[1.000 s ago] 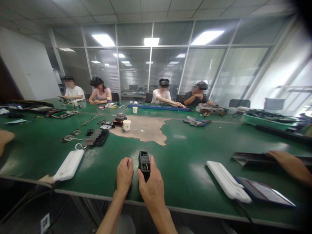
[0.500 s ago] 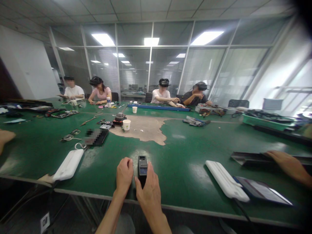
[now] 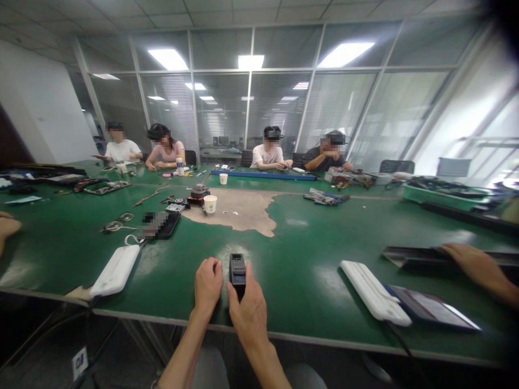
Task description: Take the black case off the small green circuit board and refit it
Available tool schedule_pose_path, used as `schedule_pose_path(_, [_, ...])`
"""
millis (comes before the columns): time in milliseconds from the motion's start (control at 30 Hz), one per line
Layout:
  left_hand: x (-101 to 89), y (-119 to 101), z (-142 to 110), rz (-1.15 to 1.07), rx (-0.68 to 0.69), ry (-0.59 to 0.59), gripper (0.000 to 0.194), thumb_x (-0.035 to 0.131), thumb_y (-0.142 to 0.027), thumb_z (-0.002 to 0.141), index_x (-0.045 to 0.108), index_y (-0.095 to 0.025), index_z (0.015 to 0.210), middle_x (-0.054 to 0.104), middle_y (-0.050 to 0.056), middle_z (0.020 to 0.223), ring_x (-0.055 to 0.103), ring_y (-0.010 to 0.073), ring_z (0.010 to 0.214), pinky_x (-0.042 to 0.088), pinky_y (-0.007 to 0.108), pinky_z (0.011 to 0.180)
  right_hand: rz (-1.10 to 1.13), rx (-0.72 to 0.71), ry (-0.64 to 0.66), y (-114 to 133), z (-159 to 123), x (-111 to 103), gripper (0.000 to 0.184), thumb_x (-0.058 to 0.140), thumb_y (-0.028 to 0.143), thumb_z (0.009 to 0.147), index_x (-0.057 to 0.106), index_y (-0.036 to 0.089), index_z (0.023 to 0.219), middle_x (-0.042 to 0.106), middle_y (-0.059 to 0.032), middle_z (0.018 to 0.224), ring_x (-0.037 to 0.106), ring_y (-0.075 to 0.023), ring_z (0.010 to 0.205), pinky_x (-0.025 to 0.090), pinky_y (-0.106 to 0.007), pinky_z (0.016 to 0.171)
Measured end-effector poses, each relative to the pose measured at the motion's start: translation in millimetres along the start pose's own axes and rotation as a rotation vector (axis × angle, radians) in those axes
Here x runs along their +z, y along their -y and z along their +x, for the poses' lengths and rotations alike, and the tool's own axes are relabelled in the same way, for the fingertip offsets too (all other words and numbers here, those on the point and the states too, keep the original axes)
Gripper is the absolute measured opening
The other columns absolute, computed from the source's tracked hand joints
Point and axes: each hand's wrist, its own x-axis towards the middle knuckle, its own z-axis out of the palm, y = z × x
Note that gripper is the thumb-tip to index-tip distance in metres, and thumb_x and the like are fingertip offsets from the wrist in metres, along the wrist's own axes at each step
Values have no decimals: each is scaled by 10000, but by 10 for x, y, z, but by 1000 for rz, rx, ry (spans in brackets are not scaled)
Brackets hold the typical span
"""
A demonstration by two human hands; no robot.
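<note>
On the green table in front of me stands a black boxy device (image 3: 237,265) with a small bluish display and a row of small buttons or markings. My right hand (image 3: 250,308) grips its near end, thumb on the left side and fingers along the right. Just left of the device, a small gap apart, my left hand (image 3: 207,286) rests with its fingers curled in. The inside of that hand is hidden, so whether it holds anything does not show. The lower part of the device is covered by my right hand.
White power-bank-like blocks lie left (image 3: 117,270) and right (image 3: 375,292), the right one beside a dark flat tablet-like thing (image 3: 436,308). A neighbour's hand (image 3: 478,267) touches a black metal channel (image 3: 409,258). Ahead are a paper cup (image 3: 210,205), glasses (image 3: 117,222), gloves (image 3: 324,196) and several seated people.
The view has tipped slightly. My hands and the device keep nearly the same place and grip. Across the table, one person in white has drawn their hands together.
</note>
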Motion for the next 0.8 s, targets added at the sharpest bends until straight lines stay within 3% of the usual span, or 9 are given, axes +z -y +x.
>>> schedule_pose_path(200, [-6, -1, -10, -20, 2, -2, 298, 386, -342, 917, 588, -191, 758, 595, 34, 757, 563, 161, 755, 391, 260, 719, 114, 67, -84, 74, 214, -295, 687, 509, 442, 884, 306, 112, 1452, 458, -168, 1410, 462, -271, 1278, 396, -436, 1032])
schedule_pose_path(400, [2, -3, -3, 1, -5, -7, 286, 401, -338, 912, 582, -192, 744, 596, 37, 754, 560, 165, 748, 386, 269, 723, 20, 203, -130, -382, 265, -544, 703, 536, 467, 838, 370, 115, 1424, 513, -162, 1363, 513, -286, 1234, 405, -439, 1029])
schedule_pose_path(533, [6, 6, 1, 12, 0, -4, 273, 410, -332, 904, 584, -195, 746, 600, 39, 752, 566, 169, 742, 388, 271, 716, -49, 241, -108, -604, 207, -583, 705, 538, 457, 821, 398, 88, 1405, 546, -180, 1320, 543, -298, 1198, 424, -443, 1008])
schedule_pose_path(800, [-4, -3, -20, 29, 0, -6, 282, 401, -331, 910, 574, -198, 731, 584, 30, 732, 550, 159, 713, 374, 259, 687, -147, 160, -72, -696, 150, -471, 696, 514, 445, 845, 391, 23, 1385, 540, -227, 1299, 534, -319, 1180, 426, -455, 990])
